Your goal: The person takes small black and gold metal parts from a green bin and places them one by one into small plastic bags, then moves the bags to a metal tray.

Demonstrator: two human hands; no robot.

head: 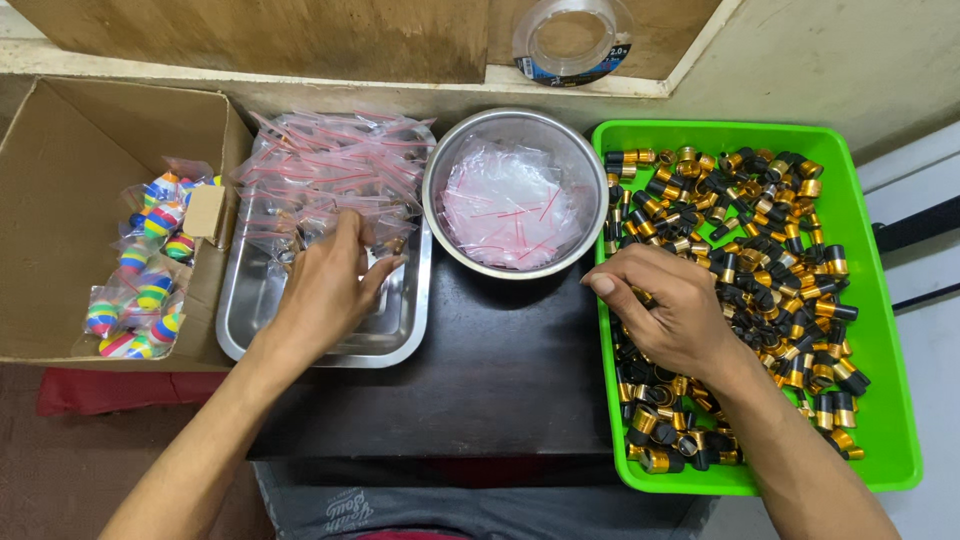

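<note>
My left hand [325, 285] reaches into a steel rectangular tray [250, 300], fingers spread on a pile of small clear zip bags with red seals [330, 165]; whether it grips a bag is unclear. My right hand [665, 305] rests curled in a bright green plastic tray [880, 340] heaped with several small black-and-gold cylindrical parts [770, 230], fingers closed among them.
A round steel bowl [515, 195] with more clear bags sits between the trays on a dark table [500, 370]. A cardboard box [60, 210] at left holds bagged striped balls [145, 290]. A tape roll [572, 40] lies on the back ledge.
</note>
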